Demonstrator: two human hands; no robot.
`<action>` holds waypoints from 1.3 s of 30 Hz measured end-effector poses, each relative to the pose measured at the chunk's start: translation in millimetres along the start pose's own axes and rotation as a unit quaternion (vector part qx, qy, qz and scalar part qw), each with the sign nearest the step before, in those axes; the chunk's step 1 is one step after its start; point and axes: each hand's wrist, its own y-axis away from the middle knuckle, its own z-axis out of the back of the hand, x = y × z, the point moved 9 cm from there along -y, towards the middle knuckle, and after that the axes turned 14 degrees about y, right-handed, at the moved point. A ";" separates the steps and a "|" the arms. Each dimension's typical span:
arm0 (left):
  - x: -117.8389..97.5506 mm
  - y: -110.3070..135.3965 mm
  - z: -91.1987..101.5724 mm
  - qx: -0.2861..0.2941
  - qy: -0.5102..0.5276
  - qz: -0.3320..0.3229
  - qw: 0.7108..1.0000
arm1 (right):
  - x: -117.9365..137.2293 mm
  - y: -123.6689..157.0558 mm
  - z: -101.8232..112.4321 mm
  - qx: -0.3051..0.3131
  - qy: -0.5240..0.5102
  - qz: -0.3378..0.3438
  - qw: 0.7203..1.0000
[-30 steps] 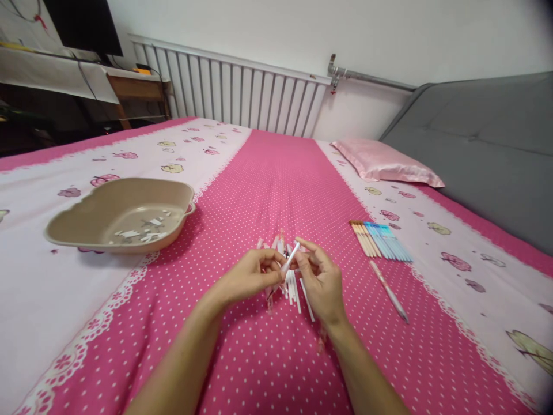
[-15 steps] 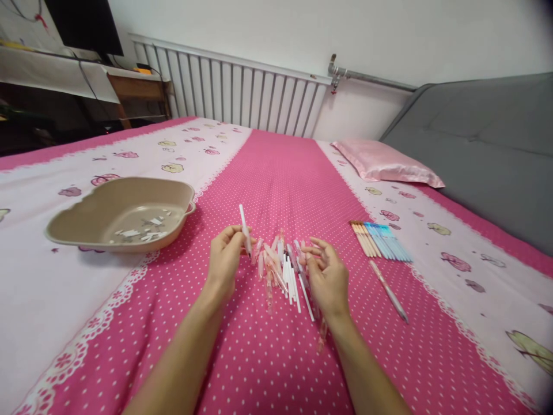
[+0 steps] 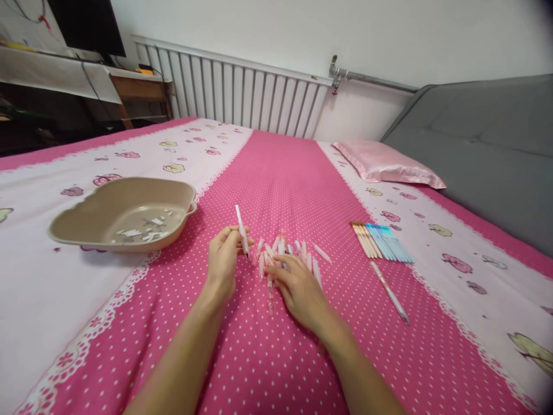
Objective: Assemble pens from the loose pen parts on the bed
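Note:
My left hand (image 3: 224, 256) is closed in a pinch around a slim white pen (image 3: 241, 227), held nearly upright with its dark tip pointing down. Over a loose pile of pink pen barrels (image 3: 261, 266) reaches my right hand (image 3: 298, 285), fingers bent and a little apart. Its fingertips are at the pile's left part, and no held piece shows. The hand covers most of the white sticks in the middle of the pile. Just right of the pile lies a separate pink piece (image 3: 322, 252).
A beige basin (image 3: 116, 202) with white and grey scraps stands on the left of the pink bedspread (image 3: 276, 173). To the right lie a row of brown and blue pens (image 3: 382, 242) and one single pen (image 3: 390, 293). A pink pillow (image 3: 386, 161) is farther back.
My right hand has moved left from the pile's right side to over its middle, now covering the white sticks. My left hand still holds the white pen, tilted slightly more.

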 end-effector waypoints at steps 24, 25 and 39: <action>0.2 0.1 -1.0 -0.002 0.002 0.003 1.000 | 16.8 1.2 -3.4 0.022 -0.031 0.037 0.999; -0.2 0.3 -1.0 -0.002 0.001 0.002 1.000 | 16.3 0.9 -2.0 0.016 -0.034 0.035 0.999; -0.1 0.1 0.1 0.003 -0.004 0.006 1.000 | -66.7 14.3 28.9 -0.064 0.002 -0.268 0.961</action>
